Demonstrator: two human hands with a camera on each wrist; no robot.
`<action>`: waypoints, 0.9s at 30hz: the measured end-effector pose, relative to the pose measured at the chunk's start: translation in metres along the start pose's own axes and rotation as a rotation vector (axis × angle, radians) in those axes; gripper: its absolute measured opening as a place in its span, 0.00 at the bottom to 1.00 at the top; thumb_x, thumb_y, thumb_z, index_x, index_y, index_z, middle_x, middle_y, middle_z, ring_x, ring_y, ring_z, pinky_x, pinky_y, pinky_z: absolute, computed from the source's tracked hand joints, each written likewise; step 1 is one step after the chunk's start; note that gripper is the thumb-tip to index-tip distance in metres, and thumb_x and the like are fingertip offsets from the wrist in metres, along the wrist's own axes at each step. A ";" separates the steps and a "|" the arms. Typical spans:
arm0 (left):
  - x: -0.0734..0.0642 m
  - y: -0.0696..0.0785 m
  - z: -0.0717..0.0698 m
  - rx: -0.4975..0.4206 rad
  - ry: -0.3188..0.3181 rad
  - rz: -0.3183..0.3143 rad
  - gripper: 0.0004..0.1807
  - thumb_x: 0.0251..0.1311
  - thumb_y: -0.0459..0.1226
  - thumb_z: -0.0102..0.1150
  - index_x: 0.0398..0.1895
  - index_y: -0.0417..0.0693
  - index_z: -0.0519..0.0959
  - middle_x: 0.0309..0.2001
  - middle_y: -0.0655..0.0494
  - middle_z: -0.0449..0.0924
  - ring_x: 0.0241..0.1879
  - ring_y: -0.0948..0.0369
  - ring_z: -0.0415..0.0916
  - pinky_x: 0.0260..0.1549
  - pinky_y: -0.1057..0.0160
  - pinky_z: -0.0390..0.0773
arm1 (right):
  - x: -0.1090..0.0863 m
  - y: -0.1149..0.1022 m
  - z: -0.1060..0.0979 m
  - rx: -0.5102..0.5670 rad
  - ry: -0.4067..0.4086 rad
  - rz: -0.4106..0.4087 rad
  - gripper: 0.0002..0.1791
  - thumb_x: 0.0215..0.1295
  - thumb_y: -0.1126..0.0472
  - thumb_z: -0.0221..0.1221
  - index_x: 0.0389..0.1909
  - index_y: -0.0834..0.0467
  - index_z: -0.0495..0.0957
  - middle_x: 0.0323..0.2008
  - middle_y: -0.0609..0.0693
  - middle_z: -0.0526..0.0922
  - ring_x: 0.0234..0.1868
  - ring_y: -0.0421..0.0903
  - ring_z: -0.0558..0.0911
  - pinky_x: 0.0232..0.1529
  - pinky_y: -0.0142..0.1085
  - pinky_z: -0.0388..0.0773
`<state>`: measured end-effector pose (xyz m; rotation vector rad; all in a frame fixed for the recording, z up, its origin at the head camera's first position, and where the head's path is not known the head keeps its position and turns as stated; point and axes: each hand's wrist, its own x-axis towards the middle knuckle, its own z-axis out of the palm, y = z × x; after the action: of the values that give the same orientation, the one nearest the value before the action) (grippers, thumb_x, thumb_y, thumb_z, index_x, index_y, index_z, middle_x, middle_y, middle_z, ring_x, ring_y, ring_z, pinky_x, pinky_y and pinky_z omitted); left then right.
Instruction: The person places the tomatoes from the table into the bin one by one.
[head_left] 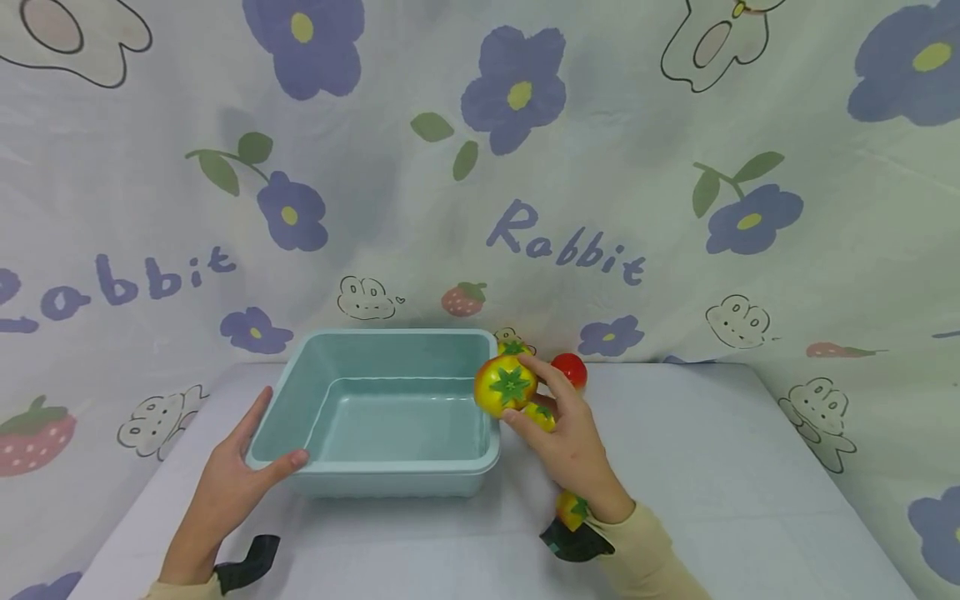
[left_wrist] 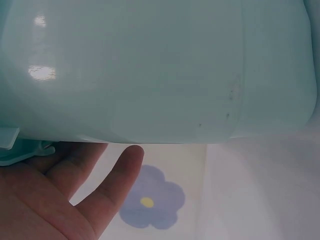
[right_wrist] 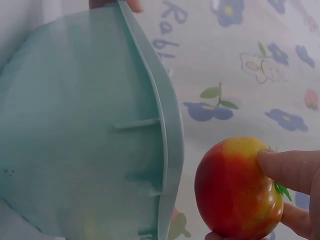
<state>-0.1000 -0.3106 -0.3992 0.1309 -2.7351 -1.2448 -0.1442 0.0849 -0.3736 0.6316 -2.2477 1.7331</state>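
Right hand [head_left: 567,439] pinches a leaf-topped, red-and-yellow fruit [head_left: 501,387] just beside the basin [head_left: 390,485], which lies to its left and which the left hand [head_left: 228,485] grips, apparently a carrying step, the next move probably calling for clearance over the rim [head_left: 492,442].

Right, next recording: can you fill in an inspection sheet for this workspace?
Surface: pale tabletop, no spill seen.
Job's things: light blue-green tub, nothing seen inside; yellow-red fruit with green leaf top, held at the tub's right rim.
Clutter: red round item and three more leaf-topped fruits, partly hidden, right of the tub.
Hands: left hand touches the tub's near left corner; right hand grips the yellow-red fruit. A black piece shows at each wrist.
Cables: nothing seen.
Surroundings: pale backdrop printed with purple flowers, rabbits, strawberries and "Rabbit" lettering.
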 end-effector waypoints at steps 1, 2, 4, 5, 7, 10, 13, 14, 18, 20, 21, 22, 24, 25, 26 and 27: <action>0.000 0.000 0.000 0.002 0.001 0.001 0.59 0.58 0.46 0.71 0.82 0.52 0.39 0.76 0.30 0.48 0.68 0.29 0.56 0.56 0.22 0.61 | 0.000 0.000 0.001 0.000 -0.003 -0.005 0.35 0.64 0.62 0.68 0.71 0.53 0.68 0.65 0.49 0.73 0.60 0.49 0.76 0.58 0.39 0.80; 0.000 0.000 0.000 0.002 0.000 0.002 0.59 0.58 0.46 0.71 0.82 0.52 0.39 0.76 0.29 0.48 0.68 0.29 0.56 0.56 0.22 0.61 | 0.000 0.000 0.002 0.001 -0.006 -0.009 0.35 0.64 0.62 0.68 0.71 0.53 0.68 0.64 0.48 0.73 0.60 0.49 0.76 0.58 0.39 0.80; 0.000 0.000 0.000 0.002 0.000 0.004 0.59 0.58 0.46 0.71 0.82 0.52 0.39 0.76 0.29 0.49 0.68 0.30 0.57 0.56 0.22 0.62 | 0.000 -0.001 0.005 0.002 -0.012 -0.016 0.35 0.63 0.63 0.68 0.71 0.52 0.68 0.64 0.48 0.73 0.61 0.48 0.76 0.58 0.39 0.80; 0.000 0.000 0.000 0.000 0.000 0.005 0.59 0.58 0.46 0.70 0.82 0.52 0.39 0.76 0.29 0.49 0.68 0.30 0.57 0.56 0.22 0.62 | 0.001 -0.001 0.006 0.001 -0.015 -0.017 0.35 0.63 0.63 0.69 0.71 0.52 0.68 0.64 0.48 0.73 0.61 0.48 0.76 0.58 0.38 0.80; 0.000 0.001 0.000 0.000 0.000 0.004 0.59 0.58 0.46 0.70 0.82 0.52 0.39 0.76 0.29 0.49 0.67 0.30 0.57 0.56 0.22 0.62 | 0.000 -0.002 0.008 -0.008 -0.020 -0.016 0.35 0.63 0.62 0.69 0.71 0.50 0.68 0.64 0.47 0.73 0.61 0.47 0.76 0.57 0.35 0.79; 0.000 0.001 0.000 0.003 0.001 0.001 0.59 0.58 0.46 0.70 0.82 0.53 0.39 0.76 0.30 0.49 0.68 0.30 0.57 0.56 0.22 0.62 | 0.000 -0.002 0.012 -0.022 -0.026 -0.017 0.36 0.63 0.62 0.69 0.71 0.50 0.68 0.65 0.46 0.73 0.62 0.46 0.75 0.58 0.35 0.79; 0.000 0.001 0.000 0.007 0.003 -0.004 0.59 0.57 0.46 0.71 0.82 0.54 0.39 0.76 0.30 0.48 0.68 0.29 0.56 0.56 0.21 0.61 | 0.000 -0.001 0.015 -0.039 -0.030 -0.027 0.35 0.63 0.61 0.69 0.71 0.49 0.68 0.65 0.45 0.73 0.63 0.45 0.75 0.59 0.37 0.78; 0.000 0.001 0.000 0.009 0.004 -0.006 0.59 0.57 0.46 0.71 0.82 0.54 0.39 0.76 0.30 0.48 0.68 0.28 0.56 0.56 0.21 0.61 | 0.000 -0.001 0.016 -0.040 -0.032 -0.034 0.35 0.63 0.61 0.69 0.71 0.50 0.68 0.66 0.44 0.73 0.63 0.44 0.75 0.59 0.38 0.78; 0.001 0.001 0.001 0.015 0.006 -0.013 0.60 0.57 0.47 0.71 0.82 0.54 0.39 0.77 0.31 0.47 0.69 0.27 0.53 0.56 0.21 0.60 | 0.001 0.001 0.020 -0.042 -0.039 -0.085 0.34 0.63 0.61 0.69 0.70 0.51 0.69 0.65 0.44 0.74 0.63 0.44 0.75 0.59 0.42 0.79; 0.001 0.001 0.001 0.016 0.006 -0.014 0.60 0.57 0.47 0.71 0.82 0.54 0.39 0.77 0.31 0.46 0.70 0.27 0.52 0.56 0.20 0.59 | 0.001 0.003 0.022 -0.047 -0.043 -0.111 0.34 0.63 0.62 0.69 0.70 0.52 0.69 0.65 0.45 0.74 0.63 0.44 0.74 0.59 0.43 0.80; 0.001 0.002 0.000 0.015 0.006 -0.015 0.59 0.57 0.47 0.71 0.82 0.54 0.39 0.77 0.31 0.46 0.70 0.27 0.52 0.56 0.20 0.59 | 0.001 0.004 0.023 -0.052 -0.045 -0.120 0.34 0.63 0.62 0.69 0.70 0.51 0.70 0.65 0.45 0.74 0.62 0.44 0.74 0.59 0.43 0.80; 0.001 0.002 0.000 0.014 0.005 -0.014 0.59 0.57 0.47 0.71 0.82 0.54 0.39 0.77 0.31 0.46 0.70 0.27 0.52 0.56 0.20 0.59 | 0.001 0.004 0.024 -0.056 -0.047 -0.124 0.34 0.62 0.62 0.69 0.69 0.51 0.70 0.65 0.45 0.74 0.62 0.44 0.74 0.59 0.43 0.79; 0.000 0.002 0.000 0.012 0.006 -0.010 0.59 0.57 0.46 0.71 0.82 0.54 0.39 0.77 0.31 0.47 0.70 0.27 0.53 0.56 0.20 0.59 | 0.001 0.004 0.026 -0.059 -0.055 -0.124 0.35 0.62 0.62 0.69 0.70 0.50 0.69 0.66 0.45 0.73 0.63 0.44 0.74 0.60 0.43 0.79; 0.000 0.002 0.000 0.011 0.008 -0.008 0.59 0.57 0.46 0.71 0.82 0.53 0.39 0.77 0.31 0.47 0.69 0.27 0.53 0.56 0.21 0.60 | 0.001 0.005 0.027 -0.062 -0.060 -0.122 0.35 0.62 0.62 0.69 0.70 0.50 0.69 0.66 0.45 0.73 0.63 0.44 0.74 0.60 0.43 0.78; 0.000 0.002 0.001 0.011 0.008 -0.007 0.59 0.57 0.46 0.71 0.82 0.53 0.39 0.77 0.31 0.47 0.69 0.27 0.53 0.56 0.21 0.60 | 0.001 0.005 0.028 -0.064 -0.065 -0.118 0.35 0.62 0.62 0.69 0.70 0.50 0.69 0.66 0.45 0.73 0.64 0.44 0.73 0.61 0.43 0.78; 0.000 0.002 0.001 0.011 0.008 -0.005 0.59 0.57 0.46 0.71 0.82 0.53 0.39 0.77 0.31 0.47 0.69 0.27 0.53 0.56 0.21 0.60 | 0.001 0.005 0.028 -0.064 -0.072 -0.115 0.35 0.63 0.62 0.69 0.70 0.50 0.69 0.67 0.45 0.72 0.64 0.44 0.73 0.61 0.43 0.78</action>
<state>-0.1003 -0.3090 -0.3981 0.1439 -2.7367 -1.2273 -0.1450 0.0586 -0.3854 0.8041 -2.2556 1.6027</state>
